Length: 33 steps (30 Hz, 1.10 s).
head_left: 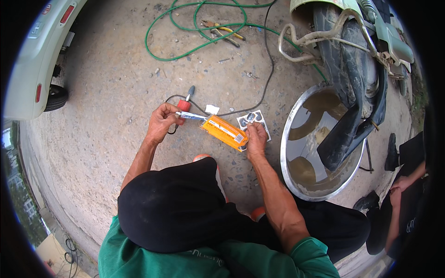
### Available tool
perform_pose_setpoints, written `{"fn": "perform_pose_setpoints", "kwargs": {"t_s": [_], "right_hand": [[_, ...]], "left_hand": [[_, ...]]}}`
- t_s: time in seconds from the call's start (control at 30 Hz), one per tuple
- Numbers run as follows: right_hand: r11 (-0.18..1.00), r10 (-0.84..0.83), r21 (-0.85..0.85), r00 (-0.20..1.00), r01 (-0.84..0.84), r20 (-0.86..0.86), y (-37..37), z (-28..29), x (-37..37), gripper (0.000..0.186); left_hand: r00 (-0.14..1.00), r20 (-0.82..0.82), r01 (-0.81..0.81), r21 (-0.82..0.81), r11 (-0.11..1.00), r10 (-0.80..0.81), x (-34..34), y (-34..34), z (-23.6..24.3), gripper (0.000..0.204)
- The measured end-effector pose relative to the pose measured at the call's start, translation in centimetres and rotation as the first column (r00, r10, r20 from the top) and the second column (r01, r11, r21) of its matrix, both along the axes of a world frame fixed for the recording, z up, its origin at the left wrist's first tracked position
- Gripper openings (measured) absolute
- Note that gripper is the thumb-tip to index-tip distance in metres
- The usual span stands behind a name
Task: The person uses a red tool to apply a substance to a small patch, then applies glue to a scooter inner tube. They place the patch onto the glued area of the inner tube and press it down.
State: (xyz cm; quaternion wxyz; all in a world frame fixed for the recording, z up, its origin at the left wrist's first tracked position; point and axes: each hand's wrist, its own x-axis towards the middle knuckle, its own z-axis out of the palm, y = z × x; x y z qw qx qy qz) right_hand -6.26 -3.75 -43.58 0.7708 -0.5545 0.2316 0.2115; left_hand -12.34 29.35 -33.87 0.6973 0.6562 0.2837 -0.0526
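Observation:
In front of me, my left hand (163,123) pinches the end of a slim blue-and-white tube (192,116). The tube's other end meets an orange box (225,133); whether it is still partly inside I cannot tell. My right hand (256,141) grips the far right end of that box, thumb on top. Just behind the right fingers is a white sheet with dark round patches (254,119); whether those fingers touch it is unclear. Beside my left hand, a red power tool with a dark conical tip (184,104) lies on the ground.
A metal basin of murky water (284,153) stands at right, with a black inner tube (340,143) hanging into it from a motorbike. Pliers (225,31), a green hose (148,41) and a black cord (270,69) lie ahead. A person's clasped hands (399,185) show at right; a vehicle (34,60) stands left.

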Motion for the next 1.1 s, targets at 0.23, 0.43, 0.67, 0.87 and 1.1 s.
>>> {"fn": "perform_pose_setpoints", "kwargs": {"t_s": [0.23, 0.43, 0.67, 0.87, 1.1], "right_hand": [[0.730, 0.266, -0.677, 0.950, -0.090, 0.161, -1.1, -0.5, -0.6, 0.026], [0.467, 0.471, -0.876, 0.872, -0.118, 0.134, -1.0, 4.7, -1.1, 0.045], [0.527, 0.628, -0.839, 0.727, -0.135, 0.278, -0.7, 11.9, -3.3, 0.053], [0.546, 0.803, -0.709, 0.521, -0.446, 0.290, 3.4, 19.8, -0.6, 0.042], [0.804, 0.577, -0.424, 0.720, -0.417, 0.386, 4.1, 20.9, 0.9, 0.032]], "left_hand": [[0.992, 0.079, -0.102, -0.016, 0.995, 0.102, 0.3, 1.7, -0.1, 0.009], [0.993, 0.099, -0.057, -0.061, 0.997, 0.063, 1.3, -0.2, 1.2, 0.011], [0.963, 0.112, 0.247, -0.024, 0.969, -0.243, 4.1, -2.1, 5.1, 0.016], [0.831, 0.076, 0.555, -0.025, 0.832, -0.551, 5.5, -5.6, 10.7, 0.018], [0.859, 0.213, 0.493, -0.100, 0.864, -0.465, 5.6, -9.2, 10.7, 0.049]]}}
